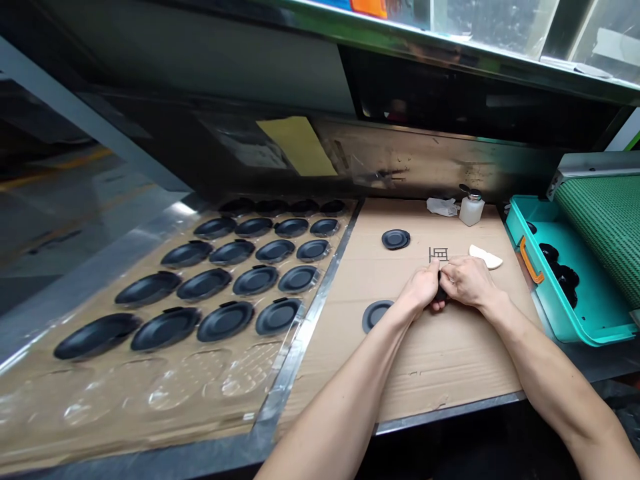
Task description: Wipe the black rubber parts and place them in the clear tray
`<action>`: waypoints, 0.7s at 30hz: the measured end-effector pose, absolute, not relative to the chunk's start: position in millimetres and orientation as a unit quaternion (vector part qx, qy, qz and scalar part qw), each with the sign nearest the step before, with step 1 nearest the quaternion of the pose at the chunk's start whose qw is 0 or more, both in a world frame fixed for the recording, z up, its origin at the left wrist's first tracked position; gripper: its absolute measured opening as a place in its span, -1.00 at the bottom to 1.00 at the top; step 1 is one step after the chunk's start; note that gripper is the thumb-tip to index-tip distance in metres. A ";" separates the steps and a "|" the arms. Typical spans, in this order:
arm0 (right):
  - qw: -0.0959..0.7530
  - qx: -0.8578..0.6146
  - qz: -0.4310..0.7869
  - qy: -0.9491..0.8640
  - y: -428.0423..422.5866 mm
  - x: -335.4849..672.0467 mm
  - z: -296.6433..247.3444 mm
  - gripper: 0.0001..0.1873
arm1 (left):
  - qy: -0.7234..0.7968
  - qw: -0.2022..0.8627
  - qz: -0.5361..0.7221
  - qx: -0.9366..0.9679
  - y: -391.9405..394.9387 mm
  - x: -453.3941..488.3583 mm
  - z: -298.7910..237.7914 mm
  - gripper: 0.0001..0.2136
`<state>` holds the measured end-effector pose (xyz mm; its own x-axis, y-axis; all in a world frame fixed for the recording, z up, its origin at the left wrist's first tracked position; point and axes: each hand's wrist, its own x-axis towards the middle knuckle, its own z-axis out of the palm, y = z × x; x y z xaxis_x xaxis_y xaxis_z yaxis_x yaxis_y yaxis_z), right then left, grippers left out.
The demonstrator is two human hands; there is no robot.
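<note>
Both hands meet over the cardboard sheet [345, 300]. My left hand [424, 285] is closed on a small black part [441, 291], and my right hand [467, 279] grips the same part from the other side. Fingers cover most of it, so its full shape is hidden. A round black disc-like part [376, 315] lies beside my left forearm, partly covered by it. Farther back rests another round black part [396, 239]. Just beyond my right hand is a white half-round piece [486, 257].
At left, a clear plastic tray [200, 373] holds rows of round black parts. A turquoise bin [595, 327] with an orange handle and black parts stands right, beside a green conveyor belt [605, 220]. A pump bottle [471, 208] and crumpled white tissue [442, 207] sit at the back.
</note>
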<state>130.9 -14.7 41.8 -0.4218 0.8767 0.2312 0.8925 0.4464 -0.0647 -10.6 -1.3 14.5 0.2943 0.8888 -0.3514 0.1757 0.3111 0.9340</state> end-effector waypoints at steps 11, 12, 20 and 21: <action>0.150 -0.540 -0.016 -0.828 -17.8 133.2 40.9 -0.69 | 0.513 0.629 0.295 0.503 -5.3 -9.1 20.2 -0.40; 0.152 -0.542 -0.011 -0.826 -17.9 133.9 39.0 -0.70 | 0.511 0.635 0.299 0.497 -4.7 -8.5 20.8 -0.41; 0.352 -0.566 -0.024 -0.745 -12.6 144.8 25.5 -0.68 | 0.359 0.859 0.340 0.134 9.6 -22.8 40.5 -0.48; 0.359 -0.568 -0.029 -0.740 -10.8 145.6 23.9 -0.67 | 0.342 0.869 0.341 0.104 11.3 -25.6 41.9 -0.48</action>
<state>145.6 -10.8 23.9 -0.0982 0.8200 0.5639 0.8616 0.3537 -0.3642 -25.6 11.3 41.9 0.5329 0.6646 -0.5237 -0.5226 0.7453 0.4141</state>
